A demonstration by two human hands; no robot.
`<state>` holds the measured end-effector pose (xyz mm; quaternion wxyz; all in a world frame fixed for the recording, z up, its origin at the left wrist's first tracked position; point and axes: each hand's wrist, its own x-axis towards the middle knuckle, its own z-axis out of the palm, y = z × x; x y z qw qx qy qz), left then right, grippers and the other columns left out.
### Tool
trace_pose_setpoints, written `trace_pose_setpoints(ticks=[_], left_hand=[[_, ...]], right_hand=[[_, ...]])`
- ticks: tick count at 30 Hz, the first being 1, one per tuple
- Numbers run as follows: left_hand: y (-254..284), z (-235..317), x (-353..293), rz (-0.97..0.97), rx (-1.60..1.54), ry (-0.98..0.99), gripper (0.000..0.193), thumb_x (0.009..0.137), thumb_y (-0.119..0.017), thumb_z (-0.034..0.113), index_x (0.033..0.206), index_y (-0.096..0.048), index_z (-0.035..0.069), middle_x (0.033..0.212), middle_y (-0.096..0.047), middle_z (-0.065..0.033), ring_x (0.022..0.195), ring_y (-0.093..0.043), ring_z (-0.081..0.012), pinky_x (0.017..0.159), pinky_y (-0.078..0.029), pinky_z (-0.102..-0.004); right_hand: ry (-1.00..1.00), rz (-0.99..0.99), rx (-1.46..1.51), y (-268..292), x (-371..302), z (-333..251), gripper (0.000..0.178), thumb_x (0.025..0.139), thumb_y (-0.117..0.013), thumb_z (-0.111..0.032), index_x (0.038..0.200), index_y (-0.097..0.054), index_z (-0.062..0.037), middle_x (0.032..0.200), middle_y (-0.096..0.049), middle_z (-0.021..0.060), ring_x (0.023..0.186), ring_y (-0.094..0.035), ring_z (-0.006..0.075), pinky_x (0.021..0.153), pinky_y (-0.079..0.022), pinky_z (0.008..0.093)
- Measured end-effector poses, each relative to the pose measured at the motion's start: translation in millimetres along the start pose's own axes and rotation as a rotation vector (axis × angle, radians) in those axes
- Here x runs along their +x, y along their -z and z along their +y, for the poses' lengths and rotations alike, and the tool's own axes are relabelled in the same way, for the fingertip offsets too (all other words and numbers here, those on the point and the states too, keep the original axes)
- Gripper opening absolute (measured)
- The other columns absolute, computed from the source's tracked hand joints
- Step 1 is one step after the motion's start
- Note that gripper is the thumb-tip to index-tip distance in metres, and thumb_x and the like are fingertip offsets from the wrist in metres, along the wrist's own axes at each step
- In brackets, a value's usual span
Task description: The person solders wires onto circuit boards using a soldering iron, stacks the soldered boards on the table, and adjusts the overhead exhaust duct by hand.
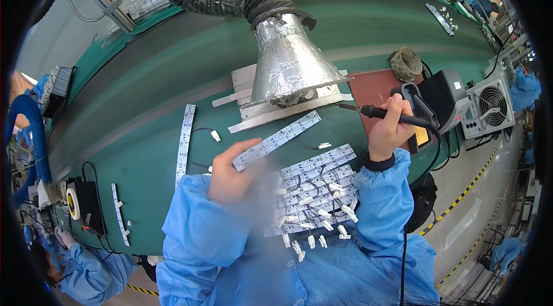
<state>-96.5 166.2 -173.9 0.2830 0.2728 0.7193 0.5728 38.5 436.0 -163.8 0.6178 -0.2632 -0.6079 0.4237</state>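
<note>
My left hand grips one end of a white LED circuit strip, which slants up to the right above the green bench. In my right hand is a black soldering iron, its tip pointing left near the wide mouth of a foil-covered fume hood. Between my forearms lies a stack of LED strips with short black wires and white connectors. A blurred patch covers part of my left wrist and the stack's left side.
A black soldering station and a boxy unit with a fan stand right. Behind the iron are a reddish-brown mat and a round pot. Another LED strip lies left of my hand. A co-worker's blue sleeve shows lower left.
</note>
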Motion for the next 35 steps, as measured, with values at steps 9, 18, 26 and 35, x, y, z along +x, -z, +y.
trace_pose_setpoints(ticks=[9, 18, 26, 35], left_hand=[[-6, 9, -2, 0.048, -0.16, 0.104, 0.033, 0.092, -0.068, 0.005, 0.124, -0.065, -0.002, 0.094, -0.076, -0.0117, 0.057, -0.055, -0.0052, 0.049, -0.042, -0.02], [11, 31, -16, 0.086, -0.171, 0.138, 0.031, 0.091, -0.07, 0.003, 0.122, -0.067, -0.002, 0.102, -0.073, -0.012, 0.09, -0.067, -0.0122, 0.079, -0.054, -0.0248], [113, 31, -90, 0.391, 0.084, -0.011, 0.036, 0.085, -0.07, 0.002, 0.12, -0.066, -0.006, 0.099, -0.07, -0.0094, 0.084, -0.062, -0.0098, 0.075, -0.049, -0.023], [140, -37, -62, 0.48, 0.534, -0.131, 0.038, 0.092, -0.069, 0.014, 0.128, -0.063, 0.003, 0.129, -0.061, -0.0104, 0.117, -0.056, -0.0224, 0.098, -0.042, -0.033]], right_hand=[[-0.019, 0.007, 0.005, 2, 4, 3, 0.038, 0.103, -0.056, -0.019, 0.069, -0.052, -0.0031, 0.067, -0.051, -0.0001, 0.065, -0.045, 0.0071, 0.062, -0.037, 0.0246], [-0.048, 0.047, 0.0, 1, 5, 8, 0.038, 0.103, -0.057, -0.02, 0.069, -0.052, -0.0037, 0.068, -0.05, -0.0015, 0.067, -0.045, 0.0065, 0.063, -0.039, 0.0237], [-0.078, 0.048, 0.003, 5, 6, 1, 0.039, 0.103, -0.057, -0.02, 0.068, -0.05, -0.0039, 0.068, -0.048, -0.0015, 0.068, -0.044, 0.0067, 0.066, -0.039, 0.0246], [-0.109, 0.055, 0.011, 3, 6, 5, 0.038, 0.102, -0.058, -0.019, 0.068, -0.052, -0.0042, 0.068, -0.05, -0.0005, 0.068, -0.045, 0.0074, 0.066, -0.038, 0.0248]])
